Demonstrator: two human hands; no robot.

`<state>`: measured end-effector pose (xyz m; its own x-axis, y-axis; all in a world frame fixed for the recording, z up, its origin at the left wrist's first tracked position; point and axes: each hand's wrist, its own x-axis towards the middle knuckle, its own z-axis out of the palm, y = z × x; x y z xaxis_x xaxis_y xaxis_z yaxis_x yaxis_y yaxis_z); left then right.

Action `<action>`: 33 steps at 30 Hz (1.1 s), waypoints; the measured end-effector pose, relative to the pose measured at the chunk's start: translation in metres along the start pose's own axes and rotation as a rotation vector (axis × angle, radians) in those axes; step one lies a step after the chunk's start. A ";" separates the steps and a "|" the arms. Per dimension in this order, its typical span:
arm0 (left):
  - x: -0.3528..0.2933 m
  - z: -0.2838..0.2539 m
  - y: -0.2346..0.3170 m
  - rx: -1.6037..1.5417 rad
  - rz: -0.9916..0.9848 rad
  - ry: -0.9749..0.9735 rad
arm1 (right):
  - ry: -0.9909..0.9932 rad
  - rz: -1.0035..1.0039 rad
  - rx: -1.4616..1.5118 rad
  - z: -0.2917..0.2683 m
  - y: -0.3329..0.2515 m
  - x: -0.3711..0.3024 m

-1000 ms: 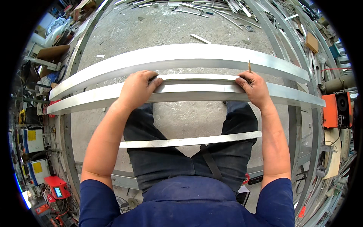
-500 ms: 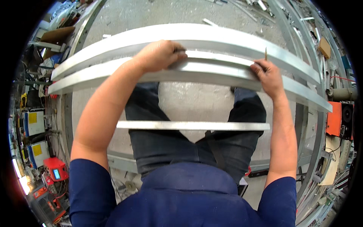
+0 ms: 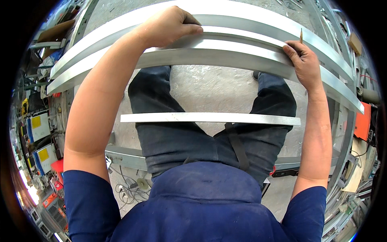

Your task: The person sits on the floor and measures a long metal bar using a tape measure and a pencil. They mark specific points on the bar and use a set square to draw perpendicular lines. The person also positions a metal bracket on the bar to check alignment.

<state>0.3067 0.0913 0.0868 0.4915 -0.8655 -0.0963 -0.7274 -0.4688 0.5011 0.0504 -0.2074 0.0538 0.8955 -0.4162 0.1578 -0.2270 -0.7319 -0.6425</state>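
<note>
Two long silvery metal bars run side by side in front of me, a near bar [image 3: 217,56] and a far bar [image 3: 242,18]. A shorter, narrow metal strip [image 3: 242,35] lies along the top of the near one. Thumb and fingers of my left hand [image 3: 171,26] are closed on its left end. At its right end my right hand [image 3: 305,62] pinches it, with a pencil [image 3: 301,35] sticking up from the fingers. Across my thighs rests another short metal bar [image 3: 209,117], touched by neither hand.
A grey metal frame [image 3: 129,158] surrounds my legs. On the left stand boxes with yellow labels [image 3: 42,155] and a red device [image 3: 57,167]. An orange machine [image 3: 361,123] and piled metal lengths are on the right. Cables [image 3: 127,191] lie on the floor.
The bars and both hands now sit higher in the picture, and the view has shifted. Both hands keep their hold at the strip's ends.
</note>
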 end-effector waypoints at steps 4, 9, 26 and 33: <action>-0.006 -0.004 0.009 0.027 -0.009 0.001 | 0.004 -0.016 -0.019 -0.001 -0.006 -0.001; -0.009 -0.006 0.011 0.023 0.002 0.003 | 0.009 -0.012 -0.043 -0.002 -0.013 -0.002; -0.009 -0.004 0.007 -0.018 0.022 -0.001 | -0.002 -0.020 -0.063 -0.003 -0.009 0.000; -0.010 -0.008 0.017 -0.023 -0.050 -0.059 | -0.008 0.011 -0.055 -0.004 -0.015 -0.001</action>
<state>0.2932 0.0930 0.1033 0.4969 -0.8506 -0.1720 -0.6914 -0.5078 0.5139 0.0512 -0.1982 0.0666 0.8959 -0.4199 0.1448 -0.2571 -0.7561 -0.6019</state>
